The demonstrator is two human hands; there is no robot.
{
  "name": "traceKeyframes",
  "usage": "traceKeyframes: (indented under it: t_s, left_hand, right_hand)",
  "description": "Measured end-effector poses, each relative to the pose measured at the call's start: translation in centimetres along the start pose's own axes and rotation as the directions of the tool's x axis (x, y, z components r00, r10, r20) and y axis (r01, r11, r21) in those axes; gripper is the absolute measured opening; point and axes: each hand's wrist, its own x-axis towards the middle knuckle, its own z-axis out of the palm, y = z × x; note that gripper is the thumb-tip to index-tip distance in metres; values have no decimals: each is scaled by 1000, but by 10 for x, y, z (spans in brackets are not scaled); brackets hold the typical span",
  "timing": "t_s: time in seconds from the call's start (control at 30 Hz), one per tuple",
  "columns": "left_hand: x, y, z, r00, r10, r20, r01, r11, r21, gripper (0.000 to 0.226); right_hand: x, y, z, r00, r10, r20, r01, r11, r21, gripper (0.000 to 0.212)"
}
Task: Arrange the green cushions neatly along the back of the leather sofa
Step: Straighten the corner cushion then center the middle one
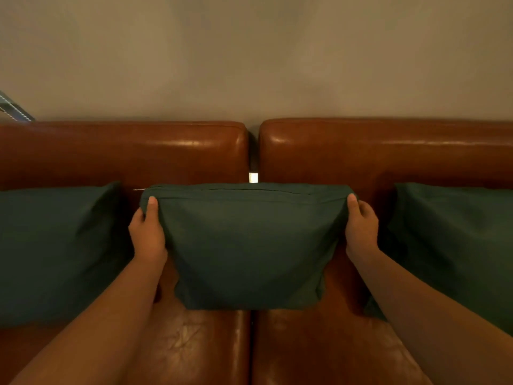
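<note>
Two side cushions [55, 245] [455, 245] already lean on the sofa back [125, 157]; left hand [147, 232] and right hand [361, 229] clamp the middle cushion [249, 245], apparently last to settle.

middle green cushion [247, 245] upright, centred | two green cushions [52, 254] [455, 245] flank | leather sofa [125, 154]
</note>
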Motion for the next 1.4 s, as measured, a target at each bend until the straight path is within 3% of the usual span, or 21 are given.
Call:
traceKeyframes:
  t_s: [0.6,0.73,0.83,0.9,0.93,0.97,1.0,1.03,1.1,1.17,1.23,1.4]
  left_hand:
    - [-11,-1,6,999,-44,4,44,997,-60,33]
    - [-9,-7,4,1000,-8,-10,8,1000,-27,30]
    - [-4,-8,6,997,4,-73,0,998,58,41]
    - [-8,-3,9,983,122,-140,-84,964,251,54]
    - [-14,1,10,954,279,-111,-214,890,402,57]
    - [-21,5,13,882,471,14,-401,735,546,58]
    - [-31,6,18,760,612,220,-594,516,618,58]
    - [-41,5,24,606,660,444,-748,284,599,58]
    - [-59,-9,34,333,557,761,-895,-67,442,59]
    - [-71,-26,39,185,421,888,-902,-287,324,61]
    - [-69,-36,37,168,352,921,-865,-396,310,62]
    - [-48,-29,36,286,354,890,-791,-436,428,64]
  right_hand:
    - [-3,-21,7,995,-53,-81,59,996,64,33]
    - [-2,-18,4,997,-2,-75,6,999,46,37]
    - [-5,-19,4,987,24,-160,-18,999,43,32]
    - [-11,-24,5,963,-151,-221,131,986,-102,32]
    - [-16,-28,8,922,-344,-180,297,923,-243,35]
    - [-22,-31,14,843,-536,-44,482,789,-382,37]
    - [-31,-33,23,738,-654,163,640,604,-476,40]
    - [-40,-31,33,623,-687,374,755,405,-516,42]
    - [-56,-19,51,415,-614,672,875,68,-479,48]
    - [-63,-6,59,317,-496,809,893,-130,-430,54]
    - [-56,3,56,314,-411,856,871,-233,-431,56]
    - [-27,-1,44,386,-376,842,812,-295,-504,56]
